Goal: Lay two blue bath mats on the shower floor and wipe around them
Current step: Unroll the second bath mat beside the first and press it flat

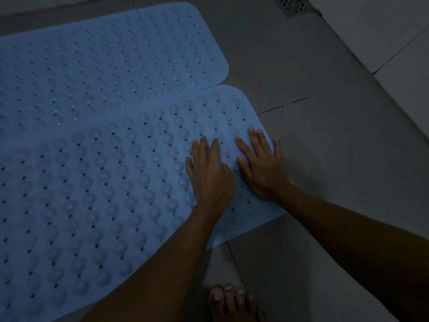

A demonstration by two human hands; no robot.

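Note:
Two blue perforated bath mats lie side by side on the grey tiled floor. The far mat [104,66] is flat, its near edge slightly overlapped by the near mat [92,194], which shows round suction cups and holes. My left hand [209,175] rests flat, palm down, on the near mat close to its right end. My right hand [262,168] lies flat beside it at the mat's right edge, fingers spread, little finger over the edge. Neither hand holds anything.
A metal floor drain [293,5] sits at the top right by a raised tiled step or wall [383,43]. My bare foot [234,303] stands on the tiles below the near mat. Grout lines cross the floor [325,159] to the right.

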